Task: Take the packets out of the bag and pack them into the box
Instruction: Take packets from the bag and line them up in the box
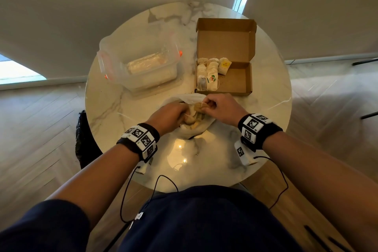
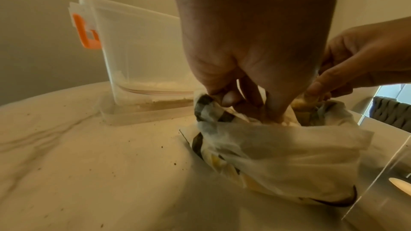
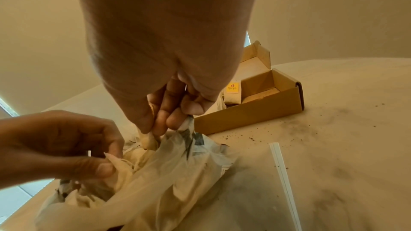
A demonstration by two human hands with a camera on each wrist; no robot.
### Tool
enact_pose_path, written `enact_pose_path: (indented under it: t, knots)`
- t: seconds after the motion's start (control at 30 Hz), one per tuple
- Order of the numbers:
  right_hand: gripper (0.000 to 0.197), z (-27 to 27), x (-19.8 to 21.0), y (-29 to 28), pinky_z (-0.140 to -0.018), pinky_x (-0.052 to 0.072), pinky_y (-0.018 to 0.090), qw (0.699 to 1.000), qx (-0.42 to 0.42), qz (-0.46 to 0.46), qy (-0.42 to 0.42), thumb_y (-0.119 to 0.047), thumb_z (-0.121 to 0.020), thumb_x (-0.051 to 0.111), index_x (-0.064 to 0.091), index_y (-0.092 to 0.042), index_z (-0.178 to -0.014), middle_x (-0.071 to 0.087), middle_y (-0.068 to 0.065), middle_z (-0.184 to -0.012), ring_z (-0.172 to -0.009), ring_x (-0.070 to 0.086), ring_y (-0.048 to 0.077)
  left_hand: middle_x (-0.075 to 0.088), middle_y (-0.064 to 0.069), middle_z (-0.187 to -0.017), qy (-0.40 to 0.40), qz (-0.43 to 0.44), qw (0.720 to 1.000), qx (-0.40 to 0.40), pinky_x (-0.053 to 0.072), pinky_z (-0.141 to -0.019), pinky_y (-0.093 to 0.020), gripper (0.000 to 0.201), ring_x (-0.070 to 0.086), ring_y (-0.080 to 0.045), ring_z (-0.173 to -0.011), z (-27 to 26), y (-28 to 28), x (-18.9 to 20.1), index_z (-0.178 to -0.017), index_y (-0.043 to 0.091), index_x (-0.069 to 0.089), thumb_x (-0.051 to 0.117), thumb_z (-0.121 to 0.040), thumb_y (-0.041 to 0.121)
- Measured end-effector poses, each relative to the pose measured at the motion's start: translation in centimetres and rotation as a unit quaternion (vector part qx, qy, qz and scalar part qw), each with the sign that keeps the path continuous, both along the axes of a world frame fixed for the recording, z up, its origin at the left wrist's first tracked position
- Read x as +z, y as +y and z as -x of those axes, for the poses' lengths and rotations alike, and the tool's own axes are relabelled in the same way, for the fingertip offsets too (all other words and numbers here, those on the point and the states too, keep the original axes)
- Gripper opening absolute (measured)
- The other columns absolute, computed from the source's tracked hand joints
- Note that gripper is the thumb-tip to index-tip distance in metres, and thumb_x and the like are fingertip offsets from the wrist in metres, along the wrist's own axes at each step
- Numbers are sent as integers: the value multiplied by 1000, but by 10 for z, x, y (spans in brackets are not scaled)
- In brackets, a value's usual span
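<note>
A crumpled white plastic bag lies at the frame's centre, its mouth open, with tea packets inside. Upper right, the open cardboard box holds packets in its left part.

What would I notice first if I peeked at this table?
Two hands, the left hand and the right hand, digging into a crinkly white bag at the near edge. Behind it, on the right, an open cardboard box holds tea packets along its left side. A clear plastic tub stands to the left.

Yellow tag on a packet in the box carried Korean characters, too blurred to read. No other text was legible.
</note>
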State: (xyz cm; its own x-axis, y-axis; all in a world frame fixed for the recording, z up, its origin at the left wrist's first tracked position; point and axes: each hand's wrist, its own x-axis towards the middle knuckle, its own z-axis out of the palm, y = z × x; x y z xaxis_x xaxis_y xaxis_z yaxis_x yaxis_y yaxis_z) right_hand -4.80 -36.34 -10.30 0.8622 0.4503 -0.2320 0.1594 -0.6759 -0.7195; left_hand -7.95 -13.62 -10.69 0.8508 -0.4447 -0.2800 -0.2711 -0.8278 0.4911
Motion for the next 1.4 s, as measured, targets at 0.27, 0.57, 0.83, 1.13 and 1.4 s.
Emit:
enact_pose_path:
  t: [0.27, 0.57, 0.83, 1.13, 1.4]
  knots:
    - [13, -2, 8, 5, -66, 38, 7, 1000, 10, 8, -8, -19, -89, 72, 74, -14, -101, 67, -4, -85, -75, 58, 6, 69, 2, -104, -27, 73, 997, -21, 50, -81, -30, 21, 62, -14, -93, -7, 1, 30, -117, 20, 62, 61, -96, 25]
    - [19, -1, 17, 9, -67, 41, 9, 999, 47, 18, 4, -20, -92, 69, 74, -12, -109, 72, 2, -90, -75, 61, 9, 57, 8, -119, -33, 155, 987, 25, 52, -77, -13, 39, 65, 0, -88, -14, -7, 41, -124, 22, 57, 73, -89, 23]
    - [26, 2, 18, 4, -68, 44, 12, 999, 37, -17, 21, -16, -84, 73, 72, -16, -110, 67, -5, -86, -73, 60, 3, 70, 5, -97, -70, 118, 990, 19, 52, -75, -17, 22, 65, -6, -86, -15, -8, 43, -112, 17, 62, 69, -92, 21]
    - [19, -11, 26, -7, -65, 41, 27, 998, 13, -34, -48, -32, -93, 68, 67, -13, -89, 60, 5, -83, -75, 54, 18, 68, 7, -95, -110, 155, 982, 7, 51, -74, -17, 18, 63, -5, -83, -35, -19, 55, -110, 18, 63, 67, -94, 26]
    - [24, -42, 45, -34, -70, 51, 33, 992, -64, -60, -90, -35, -95, 63, 68, -12, -94, 66, 2, -82, -75, 61, 18, 62, 8, -107, -113, 137, 981, 84, 49, -78, -21, 20, 58, -5, -90, -60, -36, 49, -115, 21, 62, 56, -99, 32]
